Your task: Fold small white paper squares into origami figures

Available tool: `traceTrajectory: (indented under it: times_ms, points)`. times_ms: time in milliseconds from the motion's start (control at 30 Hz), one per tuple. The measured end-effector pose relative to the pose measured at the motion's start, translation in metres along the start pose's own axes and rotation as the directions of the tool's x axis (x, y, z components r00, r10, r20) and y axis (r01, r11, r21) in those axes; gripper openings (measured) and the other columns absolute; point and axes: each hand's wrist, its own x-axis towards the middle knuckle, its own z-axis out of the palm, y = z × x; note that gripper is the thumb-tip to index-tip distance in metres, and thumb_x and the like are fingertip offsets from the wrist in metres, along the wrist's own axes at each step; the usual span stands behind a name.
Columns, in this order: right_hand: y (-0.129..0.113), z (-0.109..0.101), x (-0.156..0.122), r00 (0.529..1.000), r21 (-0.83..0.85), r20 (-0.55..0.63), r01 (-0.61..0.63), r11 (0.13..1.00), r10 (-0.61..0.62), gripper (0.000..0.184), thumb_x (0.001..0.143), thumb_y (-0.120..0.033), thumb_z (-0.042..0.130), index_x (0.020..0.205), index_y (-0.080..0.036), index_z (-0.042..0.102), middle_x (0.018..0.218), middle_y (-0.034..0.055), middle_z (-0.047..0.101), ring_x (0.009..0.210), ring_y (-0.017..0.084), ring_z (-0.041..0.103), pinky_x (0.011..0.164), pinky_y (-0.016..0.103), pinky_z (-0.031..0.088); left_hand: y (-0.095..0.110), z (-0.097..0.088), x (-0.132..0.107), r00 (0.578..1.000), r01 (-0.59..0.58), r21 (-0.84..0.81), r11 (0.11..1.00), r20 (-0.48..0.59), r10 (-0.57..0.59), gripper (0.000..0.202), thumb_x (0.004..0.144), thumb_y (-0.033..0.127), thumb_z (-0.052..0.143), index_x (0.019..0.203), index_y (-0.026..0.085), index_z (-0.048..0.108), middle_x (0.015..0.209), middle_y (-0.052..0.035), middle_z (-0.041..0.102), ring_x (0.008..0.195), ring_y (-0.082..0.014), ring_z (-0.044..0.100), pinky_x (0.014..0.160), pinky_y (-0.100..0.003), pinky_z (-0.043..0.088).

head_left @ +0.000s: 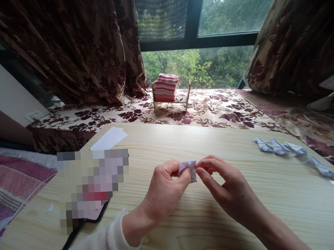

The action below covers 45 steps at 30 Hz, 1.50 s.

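Observation:
Both hands meet over the middle of a light wooden table [188, 217]. My left hand [162, 190] pinches the left side of a small folded piece of pale lilac paper [187, 168] between thumb and forefinger. My right hand [223, 185] pinches the same paper from the right, fingers curled. The paper is held just above the tabletop.
Several finished folded paper pieces [280, 147] lie in a row at the table's right edge. A white sheet [108, 139] lies at the far left, beside a blurred-out object [94, 184]. Behind the table, a small wooden rack with striped cloths [166, 88] stands on a floral-covered window ledge.

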Motion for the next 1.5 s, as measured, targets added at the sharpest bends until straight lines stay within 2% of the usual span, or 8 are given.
traceTrajectory:
  times_ms: [233, 433, 600, 800, 900, 1033, 1167, 1500]
  points:
    - [0.002, 0.001, 0.000, 0.998, -0.040, 0.051, -0.022, 0.999, 0.024, 0.010, 0.086, -0.016, 0.051, 0.077, -0.019, 0.053, 0.074, 0.0008, 0.057, 0.066, 0.014, 0.054, 0.060, 0.026, 0.044, -0.001, 0.000, -0.002, 0.999, -0.045, 0.127, 0.991, -0.010, 0.047, 0.022, 0.082, 0.024, 0.054, 0.068, 0.013, 0.066, 0.066, -0.0007, 0.057, 0.065, -0.0123, 0.050, 0.060, -0.023, 0.039]
    - [0.005, 0.003, 0.000, 0.995, -0.113, 0.059, 0.089, 0.990, -0.083, 0.013, 0.088, -0.015, 0.048, 0.076, -0.018, 0.052, 0.071, 0.0012, 0.056, 0.063, 0.013, 0.054, 0.058, 0.025, 0.044, -0.003, -0.002, 0.001, 0.994, 0.080, 0.018, 0.997, 0.072, -0.081, 0.022, 0.080, 0.027, 0.057, 0.064, 0.013, 0.062, 0.059, 0.0007, 0.054, 0.059, -0.0114, 0.049, 0.055, -0.021, 0.037]
    - [0.002, 0.002, 0.001, 0.998, -0.056, 0.061, 0.035, 0.998, -0.032, 0.012, 0.088, -0.016, 0.049, 0.078, -0.019, 0.055, 0.071, 0.0010, 0.058, 0.064, 0.013, 0.055, 0.059, 0.024, 0.045, -0.004, -0.002, 0.002, 0.998, 0.036, -0.002, 0.999, 0.042, -0.036, 0.019, 0.079, 0.025, 0.057, 0.067, 0.012, 0.064, 0.065, -0.0011, 0.057, 0.064, -0.0126, 0.051, 0.058, -0.022, 0.038]
    - [0.007, 0.003, 0.000, 0.992, -0.044, 0.123, 0.004, 0.999, 0.002, 0.021, 0.090, -0.021, 0.045, 0.072, -0.018, 0.055, 0.066, 0.0005, 0.055, 0.060, 0.013, 0.053, 0.056, 0.025, 0.043, -0.004, 0.000, 0.001, 1.000, 0.006, 0.025, 1.000, 0.003, -0.006, 0.020, 0.079, 0.025, 0.057, 0.065, 0.012, 0.063, 0.064, -0.0011, 0.055, 0.063, -0.0126, 0.050, 0.058, -0.023, 0.038]
    - [0.006, 0.000, 0.002, 0.993, 0.004, 0.098, -0.069, 0.998, 0.069, 0.018, 0.089, -0.022, 0.049, 0.074, -0.018, 0.058, 0.068, 0.0009, 0.058, 0.062, 0.013, 0.055, 0.058, 0.025, 0.045, -0.002, -0.001, 0.001, 0.999, 0.026, 0.006, 1.000, 0.019, -0.026, 0.021, 0.079, 0.025, 0.057, 0.064, 0.012, 0.062, 0.063, -0.0009, 0.054, 0.062, -0.0123, 0.049, 0.057, -0.023, 0.037]
    - [-0.001, -0.004, 0.006, 0.995, 0.106, 0.034, -0.100, 0.989, 0.097, 0.011, 0.086, -0.024, 0.054, 0.088, -0.017, 0.062, 0.081, 0.0035, 0.063, 0.071, 0.015, 0.059, 0.063, 0.027, 0.049, 0.000, -0.001, -0.001, 0.997, -0.015, -0.011, 1.000, 0.074, 0.015, 0.021, 0.079, 0.028, 0.059, 0.066, 0.013, 0.066, 0.067, -0.0024, 0.060, 0.066, -0.0139, 0.052, 0.060, -0.023, 0.039]
    - [-0.005, -0.004, 0.007, 0.998, 0.164, 0.048, -0.054, 0.985, 0.047, 0.015, 0.087, -0.023, 0.054, 0.076, -0.017, 0.063, 0.075, 0.0028, 0.060, 0.068, 0.014, 0.056, 0.062, 0.027, 0.047, 0.000, 0.002, -0.003, 0.994, -0.051, 0.013, 0.999, 0.099, 0.050, 0.023, 0.079, 0.029, 0.060, 0.064, 0.014, 0.066, 0.070, -0.0032, 0.062, 0.069, -0.0149, 0.053, 0.064, -0.024, 0.039]
    - [0.000, -0.003, 0.006, 0.989, 0.177, 0.070, -0.138, 0.975, 0.127, 0.024, 0.089, -0.029, 0.050, 0.070, -0.017, 0.058, 0.069, 0.0017, 0.056, 0.064, 0.014, 0.053, 0.059, 0.026, 0.044, 0.003, 0.004, -0.002, 0.978, 0.107, -0.110, 0.988, 0.190, -0.085, 0.026, 0.081, 0.033, 0.055, 0.064, 0.013, 0.059, 0.059, 0.0009, 0.049, 0.059, -0.0106, 0.041, 0.054, -0.022, 0.031]
